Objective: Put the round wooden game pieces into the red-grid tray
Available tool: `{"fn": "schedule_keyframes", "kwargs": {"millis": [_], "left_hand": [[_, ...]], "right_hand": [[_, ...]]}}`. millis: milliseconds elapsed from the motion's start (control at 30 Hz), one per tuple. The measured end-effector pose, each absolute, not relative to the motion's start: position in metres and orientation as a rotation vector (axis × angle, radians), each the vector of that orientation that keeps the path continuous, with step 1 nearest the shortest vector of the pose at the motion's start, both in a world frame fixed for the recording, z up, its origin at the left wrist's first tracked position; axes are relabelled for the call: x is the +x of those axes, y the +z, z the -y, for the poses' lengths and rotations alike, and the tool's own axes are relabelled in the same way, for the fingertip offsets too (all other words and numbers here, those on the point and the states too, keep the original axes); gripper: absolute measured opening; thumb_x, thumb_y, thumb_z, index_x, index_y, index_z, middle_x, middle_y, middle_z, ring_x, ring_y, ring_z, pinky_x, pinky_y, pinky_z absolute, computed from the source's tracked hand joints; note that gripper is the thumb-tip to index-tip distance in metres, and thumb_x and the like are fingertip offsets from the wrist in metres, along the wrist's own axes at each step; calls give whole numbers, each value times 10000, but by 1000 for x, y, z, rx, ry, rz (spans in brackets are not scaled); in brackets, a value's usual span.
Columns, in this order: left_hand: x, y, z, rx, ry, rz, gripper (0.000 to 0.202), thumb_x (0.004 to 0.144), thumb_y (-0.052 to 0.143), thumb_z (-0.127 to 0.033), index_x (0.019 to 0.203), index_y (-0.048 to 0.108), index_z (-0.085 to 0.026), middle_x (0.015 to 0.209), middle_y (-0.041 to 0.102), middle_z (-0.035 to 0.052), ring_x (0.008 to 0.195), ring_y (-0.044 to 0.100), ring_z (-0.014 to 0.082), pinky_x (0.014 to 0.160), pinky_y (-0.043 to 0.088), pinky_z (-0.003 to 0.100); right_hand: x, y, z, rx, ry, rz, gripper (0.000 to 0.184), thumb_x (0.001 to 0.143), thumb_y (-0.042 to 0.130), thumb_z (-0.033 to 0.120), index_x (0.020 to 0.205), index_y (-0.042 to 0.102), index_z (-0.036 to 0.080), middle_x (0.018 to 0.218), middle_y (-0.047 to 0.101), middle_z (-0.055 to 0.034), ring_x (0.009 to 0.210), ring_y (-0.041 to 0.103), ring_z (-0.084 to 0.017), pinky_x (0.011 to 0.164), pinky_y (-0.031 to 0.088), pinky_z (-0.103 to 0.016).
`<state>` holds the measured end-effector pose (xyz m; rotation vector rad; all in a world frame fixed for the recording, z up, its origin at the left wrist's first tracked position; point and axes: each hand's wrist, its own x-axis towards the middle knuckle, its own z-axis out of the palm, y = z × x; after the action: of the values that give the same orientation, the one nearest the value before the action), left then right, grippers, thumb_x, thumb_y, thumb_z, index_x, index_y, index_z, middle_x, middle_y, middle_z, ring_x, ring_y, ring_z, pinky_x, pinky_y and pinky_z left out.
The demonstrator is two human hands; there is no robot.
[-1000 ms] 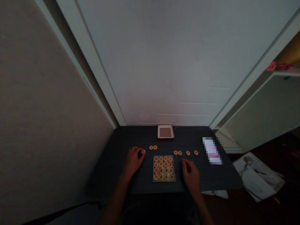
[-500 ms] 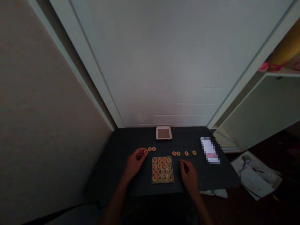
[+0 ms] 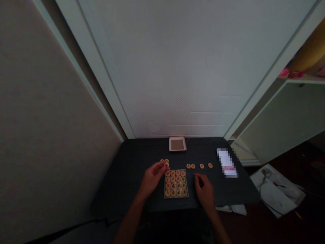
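Note:
My left hand (image 3: 152, 177) pinches a round Chinese chess piece (image 3: 167, 165) between thumb and fingertips, over the upper left corner of a shallow square box (image 3: 188, 191). Rows of wooden pieces with red or black characters lie face up in that box. Just behind the held piece, two more pieces (image 3: 166, 161) lie on the table, one partly hidden by my fingers. To the right of the box my right hand (image 3: 204, 189) rests on the table, fingers curled and closed, with nothing visible in them. Several loose red-lettered pieces (image 3: 201, 166) lie in a row beyond it.
An open box lid or tray (image 3: 177, 138) stands at the back of the dark table (image 3: 122, 169), by the white panel (image 3: 165, 67). A blurred-out phone-like thing (image 3: 227, 163) lies at the right. White items (image 3: 279, 191) sit lower, off the table's right side.
My left hand has moved right, carrying the chess piece from beside the two loose pieces to the box's upper left corner. My right hand has stayed in place.

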<state>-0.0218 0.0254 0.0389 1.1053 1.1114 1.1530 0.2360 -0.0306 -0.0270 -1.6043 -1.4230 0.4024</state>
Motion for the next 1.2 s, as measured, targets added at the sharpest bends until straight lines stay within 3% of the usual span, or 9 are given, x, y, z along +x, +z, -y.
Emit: {"fn": "schedule_keyframes", "kwargs": {"millis": [267, 567, 833, 1000, 1200], "left_hand": [[-16, 45, -16, 1108, 1134, -1110, 513, 744, 794, -480, 1143, 684, -177, 1143, 762, 105, 1020, 739, 276, 956, 589, 452], [-15, 44, -9, 1116, 1147, -1124, 387, 742, 806, -406, 1051, 713, -192, 1070, 776, 73, 1012, 734, 270, 931, 600, 424], [-12, 54, -5, 1070, 1205, -1128, 363, 736, 809, -440, 968, 697, -185, 963, 785, 55, 907, 760, 262, 876, 623, 423], [-10, 58, -2, 997, 1214, -1111, 435, 754, 793, -480, 1046, 696, -173, 1041, 783, 85, 903, 766, 272, 909, 610, 464], [-10, 59, 0, 927, 1184, -1038, 494, 738, 830, -414, 1135, 690, -155, 1138, 757, 116, 1008, 741, 292, 997, 555, 496]], "right_hand": [[235, -25, 31, -1591, 392, 1450, 328, 957, 502, 419, 999, 738, 195, 915, 742, -89, 836, 696, -227, 754, 554, -341], [235, -29, 30, -1592, 359, 1459, 337, 953, 502, 439, 984, 740, 202, 904, 751, -90, 812, 702, -227, 730, 560, -336], [236, -31, 31, -1614, 383, 1472, 333, 960, 492, 417, 1010, 733, 193, 951, 746, -97, 854, 697, -235, 770, 550, -353], [236, -31, 32, -1615, 393, 1471, 334, 963, 486, 409, 1028, 727, 187, 964, 746, -101, 870, 697, -237, 777, 548, -352], [237, -32, 31, -1614, 373, 1472, 336, 951, 501, 423, 1009, 736, 191, 943, 752, -95, 845, 702, -233, 768, 551, -345]]}}
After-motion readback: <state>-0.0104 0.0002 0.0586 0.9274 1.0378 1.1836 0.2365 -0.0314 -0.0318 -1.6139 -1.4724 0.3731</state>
